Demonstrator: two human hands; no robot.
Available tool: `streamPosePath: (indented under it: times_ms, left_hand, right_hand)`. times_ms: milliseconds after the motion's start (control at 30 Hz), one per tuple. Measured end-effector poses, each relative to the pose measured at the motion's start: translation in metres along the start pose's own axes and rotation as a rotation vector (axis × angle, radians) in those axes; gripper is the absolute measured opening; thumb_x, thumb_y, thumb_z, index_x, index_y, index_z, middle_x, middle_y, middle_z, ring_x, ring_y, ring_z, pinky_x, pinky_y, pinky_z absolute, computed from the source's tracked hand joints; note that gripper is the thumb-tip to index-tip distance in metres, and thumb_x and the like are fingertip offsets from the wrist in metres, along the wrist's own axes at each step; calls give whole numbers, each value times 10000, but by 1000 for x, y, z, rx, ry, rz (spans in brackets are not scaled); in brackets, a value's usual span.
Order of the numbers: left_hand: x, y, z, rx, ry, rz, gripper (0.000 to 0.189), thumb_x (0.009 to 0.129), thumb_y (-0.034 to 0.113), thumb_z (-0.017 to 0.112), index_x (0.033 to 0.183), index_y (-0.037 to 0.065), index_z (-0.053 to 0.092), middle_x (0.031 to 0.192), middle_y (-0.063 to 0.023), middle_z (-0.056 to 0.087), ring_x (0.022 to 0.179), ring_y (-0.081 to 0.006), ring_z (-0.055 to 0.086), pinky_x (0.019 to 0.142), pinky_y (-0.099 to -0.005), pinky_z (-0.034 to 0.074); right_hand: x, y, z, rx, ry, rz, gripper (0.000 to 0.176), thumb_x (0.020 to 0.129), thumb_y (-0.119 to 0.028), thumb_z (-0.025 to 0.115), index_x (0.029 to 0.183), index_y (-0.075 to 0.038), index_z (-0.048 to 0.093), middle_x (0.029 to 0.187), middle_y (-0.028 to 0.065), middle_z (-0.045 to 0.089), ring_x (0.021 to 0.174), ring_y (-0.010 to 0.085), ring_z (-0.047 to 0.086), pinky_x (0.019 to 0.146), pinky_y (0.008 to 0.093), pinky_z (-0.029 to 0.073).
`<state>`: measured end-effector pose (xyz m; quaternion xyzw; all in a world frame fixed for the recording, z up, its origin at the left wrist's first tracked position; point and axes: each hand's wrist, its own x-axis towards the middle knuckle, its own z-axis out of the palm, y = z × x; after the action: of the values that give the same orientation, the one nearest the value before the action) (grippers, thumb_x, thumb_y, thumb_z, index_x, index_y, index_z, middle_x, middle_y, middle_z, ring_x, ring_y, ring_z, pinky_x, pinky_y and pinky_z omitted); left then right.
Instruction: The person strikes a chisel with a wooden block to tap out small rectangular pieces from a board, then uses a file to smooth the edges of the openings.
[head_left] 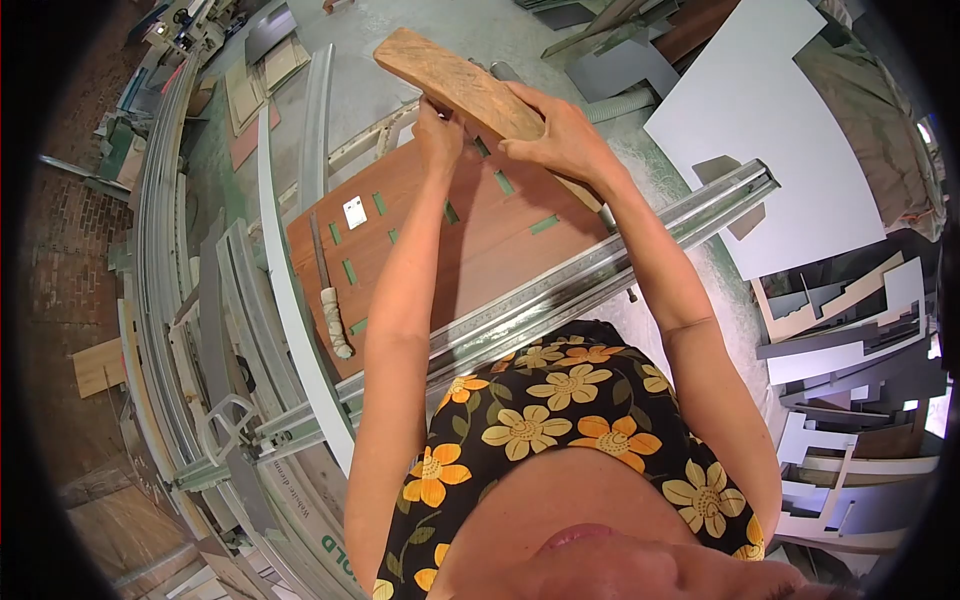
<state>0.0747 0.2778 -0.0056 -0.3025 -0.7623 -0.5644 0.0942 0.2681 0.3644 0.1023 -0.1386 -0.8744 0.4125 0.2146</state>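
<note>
A thick wooden board, slightly curved and with plain grain, is held up in front of me at a slant. My left hand is closed on its near edge, with the fingertips partly hidden beneath it. Around the board's middle wraps my right hand, thumb on the near side and fingers over the far side. Below both hands lies a reddish-brown panel with several green slots. On that panel rest a small white card and a long thin tool with a cloth-wrapped handle.
A metal rail with a scale crosses close to my body. Long metal profiles run along the left. A large white sheet stands at the right, above stacked offcuts. A flexible hose lies on the floor beyond.
</note>
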Motion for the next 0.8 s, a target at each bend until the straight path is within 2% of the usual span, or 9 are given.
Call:
streamPosePath:
  times_ms: [67,233,433,533,567,667,800]
  left_hand:
    - [0,-2,1,-11,-3,28,375,797,100,746,1105,-16,566,870,-175,706,824,-328,706,718,-379,532]
    - [5,-9,10,33,-23,159,361,818,122,716,1125,-3,573,912,-187,707,869,-360,697,737,-404,532]
    - [13,-19,18,17,-110,363,330,831,152,696,1126,20,634,1061,-185,703,986,-366,678,785,-400,540]
    - [10,-11,17,107,-217,268,336,845,223,695,1141,70,654,1113,-148,692,1064,-312,652,881,-378,505]
    - [10,-6,15,68,-215,255,333,845,224,692,1139,71,656,1116,-146,692,1066,-311,651,880,-378,505]
    - [14,1,16,7,-226,216,339,831,192,697,1138,54,654,1100,-157,698,1047,-322,661,864,-387,512]
    - [18,-5,14,114,-307,83,360,795,109,723,1131,6,642,1039,-195,709,993,-348,683,826,-405,531]
  right_hand:
    - [0,-8,-6,30,-69,28,826,660,-338,750,1398,-58,508,1238,199,640,1124,317,614,985,382,451]
    - [-1,-13,-3,-3,-21,44,816,660,-337,746,1399,-84,511,1245,194,641,1127,328,615,977,386,456]
    - [-3,-11,-6,-80,-52,65,796,664,-342,748,1393,-117,521,1199,185,661,1098,343,624,952,395,470]
    - [-6,-6,-5,-61,-50,82,794,666,-338,749,1393,-119,520,1194,185,662,1098,344,624,951,396,470]
    - [-5,-4,-4,-59,-52,88,793,666,-337,749,1394,-119,520,1195,185,661,1099,344,624,951,395,470]
    - [-6,-3,-3,-76,45,30,742,640,-332,706,1344,-151,556,1017,185,696,947,380,648,831,433,503]
    - [-8,11,4,-19,104,2,766,641,-335,709,1364,-143,545,1039,193,693,973,374,648,859,427,502]
